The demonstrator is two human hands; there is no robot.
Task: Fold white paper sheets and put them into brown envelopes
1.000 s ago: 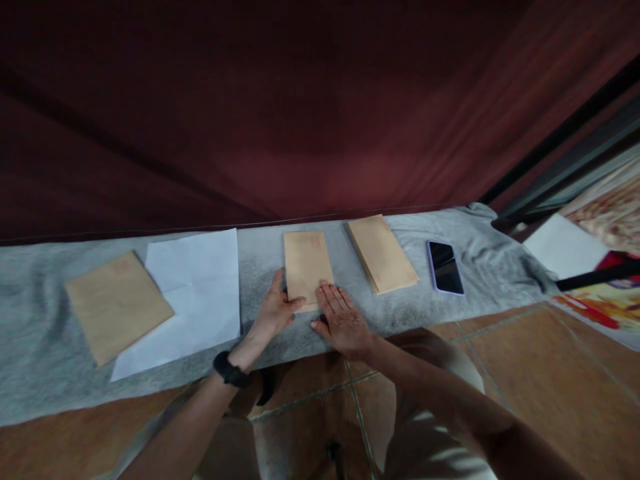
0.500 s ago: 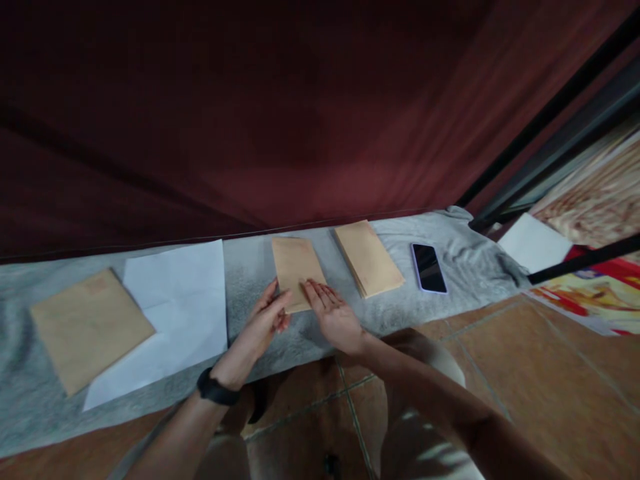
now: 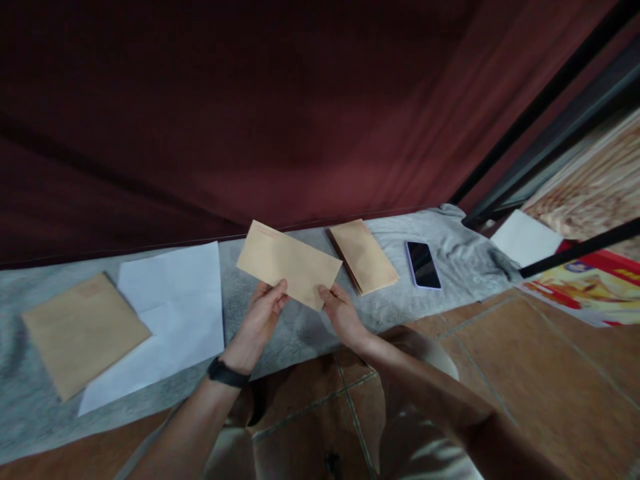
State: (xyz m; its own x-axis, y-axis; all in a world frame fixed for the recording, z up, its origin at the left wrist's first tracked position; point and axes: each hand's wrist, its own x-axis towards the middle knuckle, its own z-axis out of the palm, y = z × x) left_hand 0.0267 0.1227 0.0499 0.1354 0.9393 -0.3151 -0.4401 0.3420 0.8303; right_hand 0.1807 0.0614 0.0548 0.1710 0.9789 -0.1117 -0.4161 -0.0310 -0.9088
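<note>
Hands up off the grey cloth (image 3: 300, 333), left hand (image 3: 263, 315) and right hand (image 3: 340, 312) pinching the near edge of a tilted brown envelope (image 3: 289, 262), envelope stack (image 3: 364, 255) just right, phone (image 3: 423, 265) beyond

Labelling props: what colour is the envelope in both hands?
Tan brown envelope, faint red print at one corner; head view.

The left hand (image 3: 260, 315) and right hand (image 3: 344, 313) hold a brown envelope (image 3: 289, 263) up above the grey cloth (image 3: 295, 330).
</note>
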